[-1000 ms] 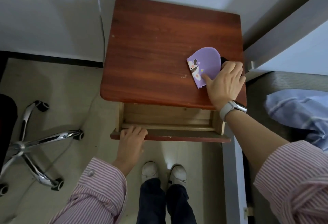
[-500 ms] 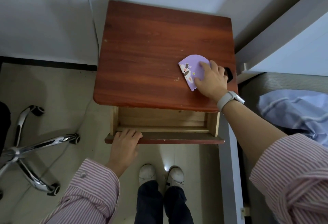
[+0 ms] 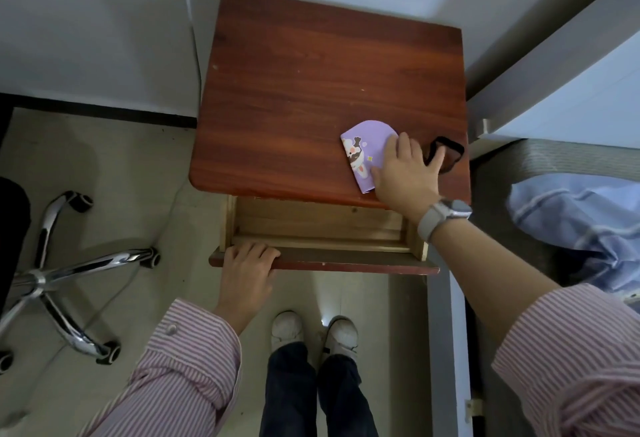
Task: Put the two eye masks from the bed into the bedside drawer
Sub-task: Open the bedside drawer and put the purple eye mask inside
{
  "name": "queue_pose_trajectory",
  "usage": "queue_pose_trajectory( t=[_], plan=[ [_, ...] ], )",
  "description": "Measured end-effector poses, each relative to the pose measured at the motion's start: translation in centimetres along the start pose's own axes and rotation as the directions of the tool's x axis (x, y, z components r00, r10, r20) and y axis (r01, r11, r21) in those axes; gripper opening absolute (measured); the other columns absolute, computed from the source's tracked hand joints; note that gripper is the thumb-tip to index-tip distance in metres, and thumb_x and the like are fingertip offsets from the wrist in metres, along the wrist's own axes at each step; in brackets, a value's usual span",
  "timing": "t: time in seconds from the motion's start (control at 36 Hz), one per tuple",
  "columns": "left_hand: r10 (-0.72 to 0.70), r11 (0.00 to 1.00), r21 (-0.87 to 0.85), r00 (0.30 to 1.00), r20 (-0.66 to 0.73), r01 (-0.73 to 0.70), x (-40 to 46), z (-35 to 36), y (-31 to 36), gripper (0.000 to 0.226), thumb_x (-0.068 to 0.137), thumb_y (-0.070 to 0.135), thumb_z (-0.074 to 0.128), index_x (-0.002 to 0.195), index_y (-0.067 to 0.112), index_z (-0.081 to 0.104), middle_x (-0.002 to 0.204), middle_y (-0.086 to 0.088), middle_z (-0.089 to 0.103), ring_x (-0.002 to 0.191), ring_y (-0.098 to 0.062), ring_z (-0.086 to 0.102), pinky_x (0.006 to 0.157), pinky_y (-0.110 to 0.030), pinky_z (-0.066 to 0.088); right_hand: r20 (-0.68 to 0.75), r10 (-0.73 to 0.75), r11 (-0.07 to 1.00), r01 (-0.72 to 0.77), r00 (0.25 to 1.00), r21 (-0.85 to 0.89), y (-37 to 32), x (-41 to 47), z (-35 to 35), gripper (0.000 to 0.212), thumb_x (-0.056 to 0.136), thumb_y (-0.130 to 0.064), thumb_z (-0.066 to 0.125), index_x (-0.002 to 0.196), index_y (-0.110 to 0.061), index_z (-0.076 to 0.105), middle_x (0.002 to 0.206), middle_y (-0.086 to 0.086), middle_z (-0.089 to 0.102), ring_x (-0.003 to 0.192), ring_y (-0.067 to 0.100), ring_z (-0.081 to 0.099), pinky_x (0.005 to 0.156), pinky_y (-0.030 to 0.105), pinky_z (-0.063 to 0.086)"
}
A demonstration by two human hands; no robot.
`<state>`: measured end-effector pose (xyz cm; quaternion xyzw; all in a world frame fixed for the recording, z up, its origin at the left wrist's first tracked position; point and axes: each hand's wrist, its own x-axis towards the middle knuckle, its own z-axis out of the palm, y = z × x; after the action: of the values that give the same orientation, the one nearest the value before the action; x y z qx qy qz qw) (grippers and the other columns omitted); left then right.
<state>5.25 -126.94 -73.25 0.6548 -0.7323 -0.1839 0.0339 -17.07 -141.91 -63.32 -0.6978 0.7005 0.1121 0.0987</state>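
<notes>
Head view: right hand [image 3: 407, 173] lies palm-down, fingers spread flat on the purple eye mask [image 3: 365, 152]; left hand [image 3: 247, 263] curls its grip over the drawer [image 3: 322, 260] front edge below.

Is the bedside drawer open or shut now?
Open: the drawer is pulled out, its bare wooden inside showing, left hand on its front.

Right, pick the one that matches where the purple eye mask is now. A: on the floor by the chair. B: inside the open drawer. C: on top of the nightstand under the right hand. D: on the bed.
C: the purple eye mask lies flat on the nightstand top with the right hand resting on it, while the left hand grips the front of the open drawer, whose visible part holds nothing.
</notes>
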Motion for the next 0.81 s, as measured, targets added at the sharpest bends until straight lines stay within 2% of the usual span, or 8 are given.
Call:
queue_pose_trajectory(
  t=[0.11,0.19,0.25,0.36,0.47,0.64,0.69,0.81],
  plan=[
    [-0.003,1.000,0.006,1.000,-0.008,0.003,0.1,0.2,0.0,0.032,0.055,0.010,0.084,0.082,0.016,0.068,0.078,-0.003,0.071,0.077,-0.026,0.065,0.072,-0.040,0.049,-0.093,0.084,0.978,-0.064,0.992,0.200,-0.1,-0.9,0.6,0.064,0.086,-0.031,0.053,0.140,-0.012,0.022,0.134,0.019,0.039,0.121,0.037,0.036,0.100,0.051,0.027],
    [-0.002,1.000,0.007,1.000,-0.020,0.002,0.1,0.2,-0.1,0.031,0.055,0.010,0.084,0.082,0.015,0.068,0.078,-0.004,0.071,0.077,-0.026,0.065,0.072,-0.041,0.049,-0.056,0.181,0.869,-0.133,0.982,0.477,-0.1,-1.0,0.5,0.079,0.081,-0.023,0.062,0.143,-0.012,0.014,0.132,0.022,0.039,0.120,0.040,0.037,0.099,0.047,0.032],
    [0.003,1.000,-0.001,1.000,-0.026,-0.003,0.1,0.3,-0.1,0.030,0.056,0.010,0.083,0.082,0.016,0.068,0.078,-0.003,0.071,0.077,-0.026,0.065,0.073,-0.041,0.048,-0.015,0.189,0.770,-0.139,0.982,0.622,-0.1,-1.7,0.7,0.072,0.084,-0.016,0.058,0.142,-0.011,0.016,0.136,0.021,0.037,0.121,0.040,0.040,0.099,0.043,0.035],
    [0.006,1.000,-0.014,1.000,-0.017,-0.006,0.0,0.3,-0.2,0.029,0.059,0.011,0.082,0.083,0.016,0.068,0.079,-0.004,0.071,0.078,-0.026,0.065,0.076,-0.043,0.048,-0.016,0.209,0.597,-0.115,0.978,0.794,-0.2,-4.5,1.9,0.049,0.090,-0.012,0.050,0.136,-0.010,0.032,0.138,0.012,0.044,0.122,0.025,0.044,0.098,0.030,0.036],
    [0.012,1.000,-0.028,1.000,-0.019,-0.012,0.0,0.2,-0.4,0.029,0.059,0.013,0.083,0.084,0.016,0.068,0.080,-0.004,0.072,0.079,-0.026,0.065,0.080,-0.045,0.048,0.063,0.147,0.469,-0.126,0.987,0.874,-0.9,-8.1,4.2,0.042,0.089,-0.015,0.055,0.128,-0.014,0.039,0.111,-0.007,0.048,0.089,-0.002,0.051,0.064,0.002,0.045],
    [-0.024,1.000,-0.004,0.993,-0.115,0.024,-0.7,0.6,-1.7,0.026,0.064,0.022,0.080,0.086,0.017,0.066,0.083,-0.005,0.070,0.082,-0.027,0.063,0.085,-0.042,0.035,0.474,0.137,0.327,-0.491,0.870,0.807,-3.3,-8.0,7.9,0.011,0.084,-0.004,0.057,0.085,0.006,0.060,0.072,0.012,0.057,0.061,0.023,0.053,0.048,0.024,0.044],
    [-0.030,0.999,0.004,0.984,-0.175,0.032,-1.2,1.0,-2.6,0.025,0.067,0.025,0.079,0.088,0.017,0.065,0.086,-0.005,0.069,0.086,-0.027,0.061,0.088,-0.042,0.032,0.511,0.159,0.297,-0.535,0.845,0.791,-4.7,-7.0,8.7,0.020,0.085,-0.005,0.057,0.086,0.014,0.059,0.073,0.015,0.056,0.056,0.022,0.051,0.050,0.029,0.044],
    [-0.063,0.998,-0.033,0.960,-0.274,0.056,-2.1,1.5,-4.3,0.023,0.073,0.026,0.074,0.091,0.017,0.065,0.094,-0.006,0.068,0.096,-0.022,0.051,0.089,-0.048,0.039,0.542,0.141,0.264,-0.559,0.828,0.786,-7.7,-5.0,10.3,0.017,0.088,-0.003,0.045,0.091,0.006,0.060,0.084,0.019,0.061,0.070,0.027,0.058,0.066,0.036,0.056]
  ],
)
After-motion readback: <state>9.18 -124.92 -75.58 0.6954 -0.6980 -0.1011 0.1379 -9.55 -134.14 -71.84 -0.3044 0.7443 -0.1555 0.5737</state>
